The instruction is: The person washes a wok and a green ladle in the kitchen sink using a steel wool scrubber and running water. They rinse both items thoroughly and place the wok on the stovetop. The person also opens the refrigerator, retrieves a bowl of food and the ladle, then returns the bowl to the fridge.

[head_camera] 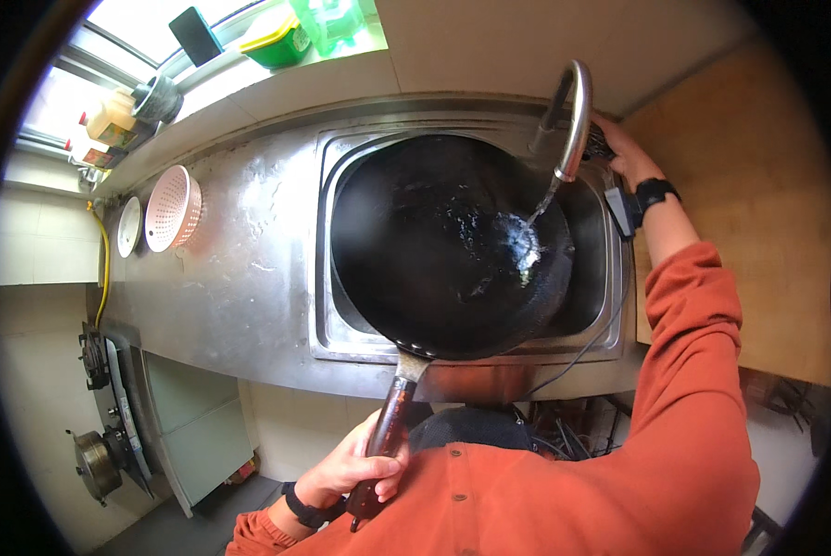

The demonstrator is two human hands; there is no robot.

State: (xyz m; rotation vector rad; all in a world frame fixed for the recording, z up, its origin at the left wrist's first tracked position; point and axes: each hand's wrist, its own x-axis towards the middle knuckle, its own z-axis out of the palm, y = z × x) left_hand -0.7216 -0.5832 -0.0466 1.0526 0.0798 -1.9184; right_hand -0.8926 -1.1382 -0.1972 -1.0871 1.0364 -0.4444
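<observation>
A large black wok rests over the stainless steel sink, tilted slightly, with its rim overlapping the sink's edges. My left hand grips the wok's dark wooden handle, which points towards my body. From the curved metal faucet a stream of water runs into the right part of the wok and splashes there. Behind the faucet, my right hand has its fingers around a dark, mesh-like scouring pad; the faucet partly hides it.
A pink colander and a white plate stand on the steel counter at left. Bottles, a stone mortar and a green tub line the windowsill. Lower left are a gas stove and a metal pot.
</observation>
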